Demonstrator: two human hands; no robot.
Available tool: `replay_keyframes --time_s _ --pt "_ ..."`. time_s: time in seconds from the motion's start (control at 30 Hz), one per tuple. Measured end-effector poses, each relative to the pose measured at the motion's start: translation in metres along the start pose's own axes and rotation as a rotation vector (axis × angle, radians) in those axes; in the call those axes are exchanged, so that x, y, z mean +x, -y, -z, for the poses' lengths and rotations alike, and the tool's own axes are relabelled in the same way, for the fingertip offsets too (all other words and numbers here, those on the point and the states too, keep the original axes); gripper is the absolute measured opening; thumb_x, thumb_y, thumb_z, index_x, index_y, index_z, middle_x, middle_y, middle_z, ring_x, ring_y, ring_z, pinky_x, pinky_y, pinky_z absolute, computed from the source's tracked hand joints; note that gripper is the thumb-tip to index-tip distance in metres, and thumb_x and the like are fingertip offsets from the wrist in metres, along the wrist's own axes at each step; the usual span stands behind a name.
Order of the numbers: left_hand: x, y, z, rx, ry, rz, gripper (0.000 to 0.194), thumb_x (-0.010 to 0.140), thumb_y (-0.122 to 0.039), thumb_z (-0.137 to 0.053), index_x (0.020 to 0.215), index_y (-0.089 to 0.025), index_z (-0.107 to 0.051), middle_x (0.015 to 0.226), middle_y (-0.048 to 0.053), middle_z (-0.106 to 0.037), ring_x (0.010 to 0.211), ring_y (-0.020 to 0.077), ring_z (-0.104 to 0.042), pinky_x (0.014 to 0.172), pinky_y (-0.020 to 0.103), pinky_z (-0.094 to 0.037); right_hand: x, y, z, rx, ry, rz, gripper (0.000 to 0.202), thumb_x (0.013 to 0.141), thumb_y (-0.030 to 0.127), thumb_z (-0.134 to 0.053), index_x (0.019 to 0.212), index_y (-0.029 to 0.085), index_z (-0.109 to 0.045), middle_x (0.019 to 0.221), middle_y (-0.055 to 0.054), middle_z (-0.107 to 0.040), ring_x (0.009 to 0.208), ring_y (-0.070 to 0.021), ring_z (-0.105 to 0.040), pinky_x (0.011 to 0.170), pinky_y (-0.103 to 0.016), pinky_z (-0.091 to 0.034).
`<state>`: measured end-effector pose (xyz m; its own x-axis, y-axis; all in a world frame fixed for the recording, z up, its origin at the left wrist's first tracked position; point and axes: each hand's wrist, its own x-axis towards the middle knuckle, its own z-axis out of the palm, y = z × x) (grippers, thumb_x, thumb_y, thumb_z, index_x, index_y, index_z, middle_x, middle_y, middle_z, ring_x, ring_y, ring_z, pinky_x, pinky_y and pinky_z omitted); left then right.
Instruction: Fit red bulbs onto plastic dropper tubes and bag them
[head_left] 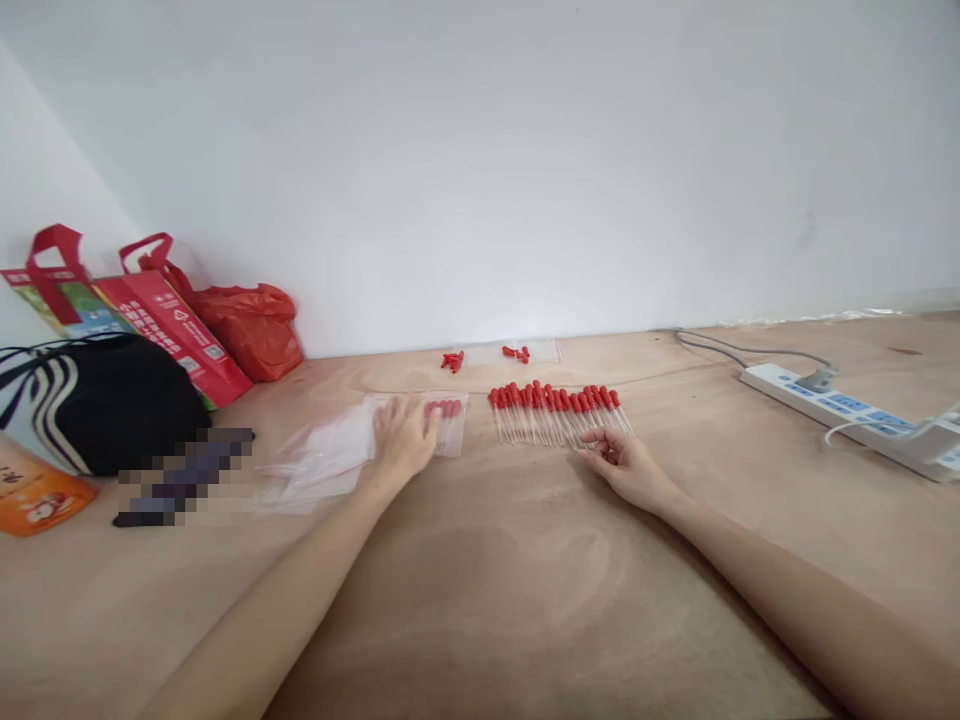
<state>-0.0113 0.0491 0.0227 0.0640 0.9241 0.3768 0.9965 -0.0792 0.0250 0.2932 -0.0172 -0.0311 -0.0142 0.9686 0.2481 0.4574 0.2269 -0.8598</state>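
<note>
My left hand (405, 436) lies with spread fingers on a clear zip bag (452, 440), pressing it to the table. Red bulbs (448, 408) show inside this bag beside my thumb. To the right, a row of glass droppers with red rubber bulbs (555, 400) lies side by side, bulbs toward the wall. My right hand (622, 468) is at the lower ends of the row, thumb and forefinger closed about a dropper's thin stem; the exact grip is small and partly hidden. More clear plastic bags (319, 460) are spread left of my left hand.
Loose red bulbs (452, 361) and another bag (546, 351) with red pieces lie near the wall. A power strip (847, 405) with cables stands at right. Shopping bags (187, 330), a black bag (127, 400) and an orange packet (45, 495) crowd the left.
</note>
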Motion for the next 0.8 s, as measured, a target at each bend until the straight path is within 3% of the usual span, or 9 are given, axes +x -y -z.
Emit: replay_keyframes --time_s 0.1,0.2,0.27,0.47,0.63,0.8 --pt "0.002 0.042 0.01 0.173 0.091 0.253 0.05 0.087 -0.038 -0.028 0.127 -0.012 -0.04 0.132 0.017 -0.037 0.124 0.0334 -0.028 0.099 0.047 -0.021 0.0 0.0 0.0 -0.019 0.004 0.002 0.031 0.074 0.041 -0.053 0.093 0.017 -0.055 0.06 0.002 -0.049 0.052 -0.0106 -0.045 0.049 -0.024 -0.036" --pt "0.003 0.074 0.008 0.198 0.161 0.366 0.064 0.084 -0.043 -0.029 0.123 0.007 -0.039 0.123 0.03 -0.042 0.117 0.0405 -0.035 0.091 0.049 -0.03 0.0 0.001 -0.001 -0.034 0.01 0.011 0.029 0.074 0.04 -0.053 0.093 0.017 -0.055 0.06 0.002 -0.049 0.052 -0.0106 -0.045 0.05 -0.024 -0.036" --pt "0.003 0.085 0.003 0.201 0.209 0.395 0.064 0.083 -0.042 -0.031 0.117 0.011 -0.044 0.117 0.033 -0.047 0.11 0.0398 -0.043 0.087 0.045 -0.036 -0.001 0.001 -0.001 -0.037 0.014 0.01 0.028 0.074 0.039 -0.052 0.093 0.017 -0.055 0.06 0.002 -0.049 0.051 -0.0102 -0.045 0.05 -0.024 -0.036" --pt "0.001 0.09 -0.007 0.214 0.265 0.368 0.044 0.082 -0.022 -0.029 0.104 0.003 -0.058 0.107 0.027 -0.056 0.102 0.0348 -0.052 0.08 0.04 -0.041 -0.002 0.002 -0.001 -0.045 0.018 0.024 0.028 0.075 0.039 -0.052 0.093 0.017 -0.054 0.059 0.002 -0.049 0.051 -0.0099 -0.044 0.049 -0.024 -0.036" --pt "-0.001 0.094 0.002 0.197 0.268 0.315 0.033 0.077 -0.016 -0.037 0.09 -0.006 -0.066 0.092 0.02 -0.064 0.089 0.0316 -0.059 0.073 0.037 -0.044 -0.003 0.005 0.0 -0.055 0.014 0.03 0.03 0.075 0.041 -0.051 0.092 0.017 -0.054 0.058 0.002 -0.049 0.05 -0.0103 -0.044 0.049 -0.024 -0.036" --pt "-0.003 0.092 0.016 0.152 0.2 0.363 0.026 0.077 -0.021 -0.043 0.082 -0.015 -0.068 0.092 0.015 -0.066 0.088 0.0329 -0.059 0.069 0.037 -0.045 -0.003 0.006 0.0 -0.05 0.014 0.03 0.03 0.075 0.042 -0.051 0.092 0.017 -0.054 0.059 0.002 -0.05 0.051 -0.0106 -0.045 0.048 -0.024 -0.036"
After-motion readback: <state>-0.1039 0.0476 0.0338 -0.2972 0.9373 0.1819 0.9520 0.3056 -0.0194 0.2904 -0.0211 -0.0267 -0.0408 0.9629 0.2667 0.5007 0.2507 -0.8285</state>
